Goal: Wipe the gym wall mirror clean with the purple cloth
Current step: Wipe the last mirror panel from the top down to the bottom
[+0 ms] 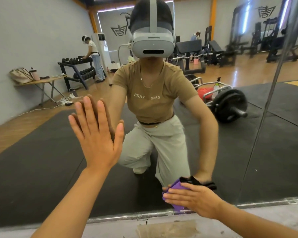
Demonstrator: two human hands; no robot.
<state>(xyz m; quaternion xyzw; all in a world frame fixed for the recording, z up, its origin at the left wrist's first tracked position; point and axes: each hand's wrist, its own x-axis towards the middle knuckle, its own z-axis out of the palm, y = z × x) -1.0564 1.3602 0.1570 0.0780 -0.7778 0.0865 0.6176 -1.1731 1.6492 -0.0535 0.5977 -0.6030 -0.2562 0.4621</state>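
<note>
Gym wall mirror (248, 134) fills the view, wiping under way at its near lower edge; how much is already clean cannot be told. Left hand (96, 134), fingers straight, braces flat on the glass. Right hand (193, 198), fingers extended, presses the purple cloth (176, 187) against the glass. Reflected shirt lettering reads reversed, roughly "KAND YHRS".

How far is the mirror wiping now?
Done: cannot tell; no clear cleaned patch shows. In hand: right hand presses the purple cloth on the mirror near its bottom edge; left hand rests flat on the glass. Left: probably the area above.
</note>
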